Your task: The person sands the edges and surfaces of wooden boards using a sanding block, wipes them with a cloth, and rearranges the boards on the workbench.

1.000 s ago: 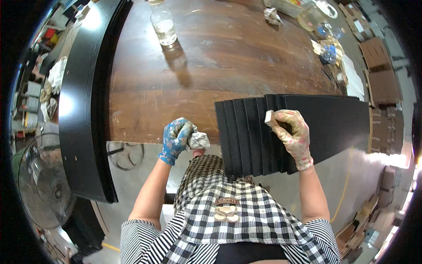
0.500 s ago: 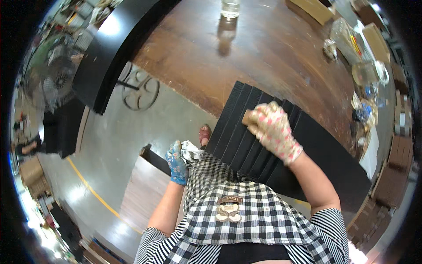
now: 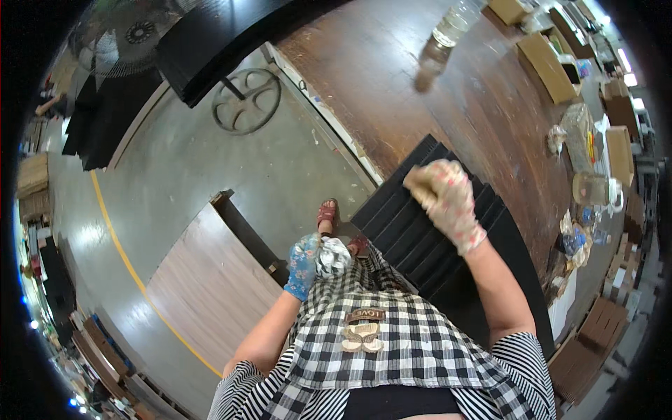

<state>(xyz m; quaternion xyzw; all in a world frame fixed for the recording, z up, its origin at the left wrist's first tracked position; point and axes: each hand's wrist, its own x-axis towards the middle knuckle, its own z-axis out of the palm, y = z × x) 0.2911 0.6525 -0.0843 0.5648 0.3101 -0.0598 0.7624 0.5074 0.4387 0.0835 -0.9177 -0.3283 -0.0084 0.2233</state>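
Note:
My right hand (image 3: 453, 206), in a white glove with pink dots, grips a small tan block (image 3: 418, 183); whether it is wood or sponge I cannot tell. It hovers over or touches the stepped stack of black boards (image 3: 399, 213), which lies at the near edge of the brown table (image 3: 364, 84). Lower left, my left hand (image 3: 302, 266) wears a blue flowered glove. Its fingers are closed on a crumpled white rag (image 3: 334, 258), held in front of my checked apron and apart from the boards.
A jar of clear liquid (image 3: 451, 31) stands at the table's far side. Along the right are an open cardboard box (image 3: 547, 66) and a handled jug (image 3: 595, 189). On the left are a pale wood-grain panel (image 3: 210, 259), a wheel-shaped metal base (image 3: 245, 101) and a fan (image 3: 133, 31).
The view has shifted, so table and floor sit differently in it. Both hands keep their hold; my right hand and the tan block have moved slightly over the boards.

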